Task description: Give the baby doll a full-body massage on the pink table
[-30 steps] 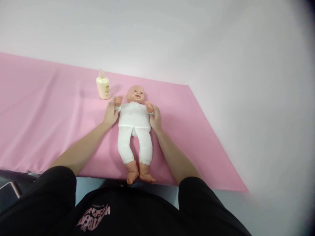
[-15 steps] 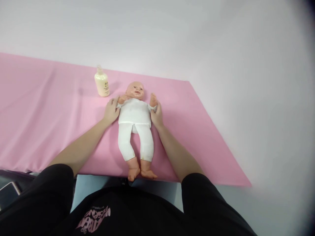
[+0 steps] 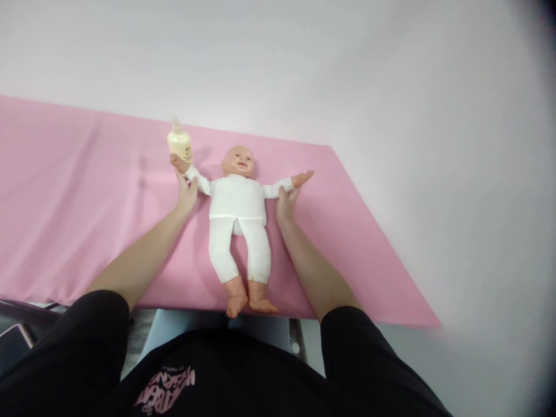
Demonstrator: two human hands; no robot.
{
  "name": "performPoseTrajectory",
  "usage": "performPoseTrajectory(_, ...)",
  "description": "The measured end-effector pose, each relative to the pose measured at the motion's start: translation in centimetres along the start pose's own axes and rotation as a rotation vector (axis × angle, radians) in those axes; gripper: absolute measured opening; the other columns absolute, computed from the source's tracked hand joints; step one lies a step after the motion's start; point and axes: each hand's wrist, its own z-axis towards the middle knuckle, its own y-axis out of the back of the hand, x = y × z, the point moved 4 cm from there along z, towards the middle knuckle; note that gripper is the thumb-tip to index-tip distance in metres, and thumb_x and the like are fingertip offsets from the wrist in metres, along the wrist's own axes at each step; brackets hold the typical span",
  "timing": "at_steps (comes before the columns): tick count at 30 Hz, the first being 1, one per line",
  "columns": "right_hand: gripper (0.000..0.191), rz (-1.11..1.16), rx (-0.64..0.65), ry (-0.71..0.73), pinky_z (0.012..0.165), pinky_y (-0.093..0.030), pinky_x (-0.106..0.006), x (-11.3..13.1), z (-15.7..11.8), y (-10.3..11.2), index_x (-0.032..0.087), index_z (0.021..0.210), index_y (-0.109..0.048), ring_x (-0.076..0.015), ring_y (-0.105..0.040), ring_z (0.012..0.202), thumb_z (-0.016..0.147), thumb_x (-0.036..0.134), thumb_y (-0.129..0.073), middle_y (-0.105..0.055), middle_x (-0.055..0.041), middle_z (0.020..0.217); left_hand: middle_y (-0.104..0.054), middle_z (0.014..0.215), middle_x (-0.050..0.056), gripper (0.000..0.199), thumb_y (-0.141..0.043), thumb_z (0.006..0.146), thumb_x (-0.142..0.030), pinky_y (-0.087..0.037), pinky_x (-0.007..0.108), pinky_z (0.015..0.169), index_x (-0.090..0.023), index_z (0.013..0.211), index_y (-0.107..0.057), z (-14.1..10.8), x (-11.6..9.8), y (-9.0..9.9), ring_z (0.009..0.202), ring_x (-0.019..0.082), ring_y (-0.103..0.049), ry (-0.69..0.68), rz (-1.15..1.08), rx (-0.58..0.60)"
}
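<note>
A baby doll (image 3: 237, 198) in a white top and trousers lies on its back on a pink cloth (image 3: 108, 220), head away from me, feet at the near edge. Its arms stretch out to both sides. My left hand (image 3: 186, 194) is closed around the doll's forearm on the left, just below its wrist. On the other side my right hand (image 3: 286, 204) grips the opposite forearm from below. Partly behind the doll's left-side hand stands a pump bottle (image 3: 179, 142) of pale yellow liquid.
A pale wall or surface (image 3: 278, 63) lies beyond the cloth's far edge. At the lower left a dark device with a screen (image 3: 16, 346) sits on a black surface below the cloth's level.
The doll's arms have swung from beside its chest out to the sides. My left hand moved a little left with one, my right hand right with the other.
</note>
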Motion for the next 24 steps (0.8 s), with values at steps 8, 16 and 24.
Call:
performPoseTrajectory(8,0.051,-0.161,0.289,0.025,0.13,-0.039,-0.053,3.7,-1.3,-2.3,0.025,0.149,-0.056,-0.0264,-0.054,0.145,0.1,0.029,-0.047,-0.061,-0.0118,0.151,-0.059,0.147,0.019,0.065,-0.051,0.105,-0.045,-0.039,0.051,0.125,-0.02,0.165,-0.04,-1.3,-1.2,-1.8,0.139,0.032,-0.054,-0.301,0.291,0.31)
performPoseTrajectory(16,0.051,-0.244,0.377,0.119,0.127,-0.043,-0.048,4.4,-1.7,-2.9,0.025,0.14,-0.065,-0.0236,-0.059,0.135,0.095,0.017,-0.041,-0.066,-0.0109,0.14,-0.059,0.141,0.015,0.056,-0.046,0.096,-0.016,-0.041,0.056,0.12,-0.024,0.149,-0.063,-2.2,-1.6,-3.2,0.134,0.032,-0.054,-0.417,0.508,0.431)
performPoseTrajectory(24,0.077,-0.095,0.114,-0.085,0.13,-0.034,-0.06,3.8,-1.0,-1.5,0.019,0.162,-0.03,-0.0289,-0.042,0.156,0.096,0.05,-0.054,-0.041,-0.0189,0.166,-0.045,0.162,0.021,0.069,-0.052,0.104,-0.05,-0.023,0.055,0.133,-0.018,0.163,-0.034,-1.3,-0.7,-1.9,0.156,0.033,-0.038,-0.286,0.175,0.234)
